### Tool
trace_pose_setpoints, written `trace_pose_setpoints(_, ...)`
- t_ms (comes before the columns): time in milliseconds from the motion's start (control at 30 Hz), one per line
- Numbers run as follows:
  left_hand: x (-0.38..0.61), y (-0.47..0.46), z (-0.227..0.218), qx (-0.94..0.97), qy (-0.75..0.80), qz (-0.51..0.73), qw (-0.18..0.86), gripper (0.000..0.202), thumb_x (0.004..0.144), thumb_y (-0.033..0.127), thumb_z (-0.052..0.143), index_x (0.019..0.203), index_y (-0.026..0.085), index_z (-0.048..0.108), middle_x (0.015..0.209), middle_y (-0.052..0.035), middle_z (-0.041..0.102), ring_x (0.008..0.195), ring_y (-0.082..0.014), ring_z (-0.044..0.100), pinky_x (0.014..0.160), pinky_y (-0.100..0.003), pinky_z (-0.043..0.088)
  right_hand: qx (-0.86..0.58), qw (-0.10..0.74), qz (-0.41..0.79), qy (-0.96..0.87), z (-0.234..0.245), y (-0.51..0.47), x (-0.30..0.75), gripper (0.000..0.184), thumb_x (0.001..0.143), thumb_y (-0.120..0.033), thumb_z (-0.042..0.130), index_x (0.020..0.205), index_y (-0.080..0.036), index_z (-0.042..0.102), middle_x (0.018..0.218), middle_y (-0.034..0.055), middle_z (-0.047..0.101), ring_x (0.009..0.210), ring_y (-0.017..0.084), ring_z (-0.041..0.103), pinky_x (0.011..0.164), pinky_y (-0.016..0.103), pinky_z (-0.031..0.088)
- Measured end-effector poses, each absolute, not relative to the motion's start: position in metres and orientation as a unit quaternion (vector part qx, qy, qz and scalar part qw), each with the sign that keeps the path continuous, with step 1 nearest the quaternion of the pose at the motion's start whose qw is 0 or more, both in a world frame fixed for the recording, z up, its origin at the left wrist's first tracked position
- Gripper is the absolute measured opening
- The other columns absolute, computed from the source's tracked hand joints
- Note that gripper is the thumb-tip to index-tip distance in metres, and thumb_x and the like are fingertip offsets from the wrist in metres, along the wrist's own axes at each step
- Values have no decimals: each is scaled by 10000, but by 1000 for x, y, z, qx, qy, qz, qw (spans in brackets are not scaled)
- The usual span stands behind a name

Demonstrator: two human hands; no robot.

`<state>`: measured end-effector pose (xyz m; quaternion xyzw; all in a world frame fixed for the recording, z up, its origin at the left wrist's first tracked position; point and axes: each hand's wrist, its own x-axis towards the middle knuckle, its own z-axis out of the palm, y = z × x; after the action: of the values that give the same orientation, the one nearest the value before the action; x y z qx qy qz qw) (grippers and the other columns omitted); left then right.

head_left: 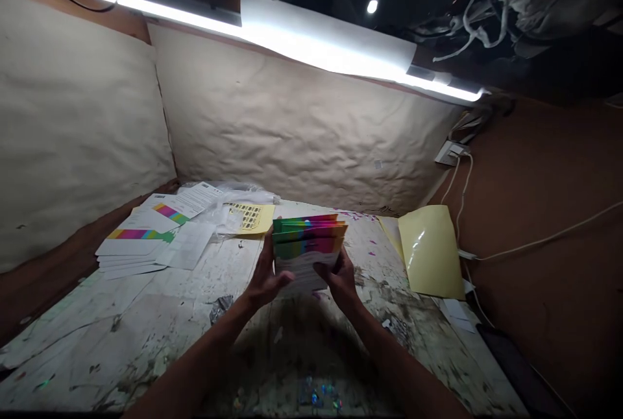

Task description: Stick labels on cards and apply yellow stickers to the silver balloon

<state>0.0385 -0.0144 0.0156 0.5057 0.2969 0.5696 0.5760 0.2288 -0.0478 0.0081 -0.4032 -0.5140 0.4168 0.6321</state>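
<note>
Beige crinkled paper wall lining (302,133) at 12 o'clock, white LED tube light (292,33) along its top, scarred white-painted workbench (97,354) below. Both hands are up over bench centre, carrying a thick stack of folded rainbow-striped cards (309,253) clear of the surface, at 12 o'clock from the wrists.

Left hand (263,276): partly open, cupped around the stack's lower left edge, has hold of it. Right hand (339,279): partly open, on the lower right edge, also has hold. Fingers behind the stack are hidden, so exact finger placement can't be confirmed. Stack's top edges are staggered, not squared; its lower face shows white.

Nearby, at 10 o'clock: a pile of white rainbow-banded cards (129,253) and printed white leaflets (187,205). At 11 o'clock: a yellow sheet of small dark labels (250,218), with crumpled clear plastic wrap (243,192) behind it. At 2 o'clock: a glossy yellow backing sheet (431,253), well apart from the hands. Past it, a white wall socket (450,153) feeds a white cable (549,235) along the brown side wall.

Step in hand, by my read: two-handed handling of the stack in the air; neither hand is touching anything else. Next move calls for even pressure from both sides, since staggered cards could slip during any grip change.
</note>
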Motion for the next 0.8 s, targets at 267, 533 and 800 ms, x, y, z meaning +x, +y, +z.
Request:
trace_pose_setpoints(267, 51, -16, 4, 682, 305, 510, 427, 649, 643, 320, 816, 1192, 185, 498, 1042, -65, 690, 932, -238, 663, 815, -351, 540, -437, 577, 372, -582, -18, -58, 240, 423, 684, -382, 794, 1040, -193, 662, 1029, 85, 717, 928, 276, 665, 827, 403, 545)
trace_pose_setpoints(533, 61, -11, -2, 582, 404, 462, 533, 533, 668, 337, 805, 1102, 157, 553, 1077, -115, 700, 971, -268, 673, 834, -375, 542, -524, 535, 466, -471, -20, -60, 238, 569, 645, -439, 817, 1088, -155, 601, 1070, 150, 713, 928, 333, 698, 791, 463, 583)
trace_pose_setpoints(800, 56, -4, -26, 537, 410, 439, 592, 808, 594, 361, 861, 1269, 154, 467, 1237, -164, 630, 1115, -308, 613, 954, -419, 482, -624, 450, 337, -542, -5, -43, 257, 794, 675, -530, 748, 1325, -155, 490, 1303, 193, 581, 1111, 360, 619, 903, 505, 523)
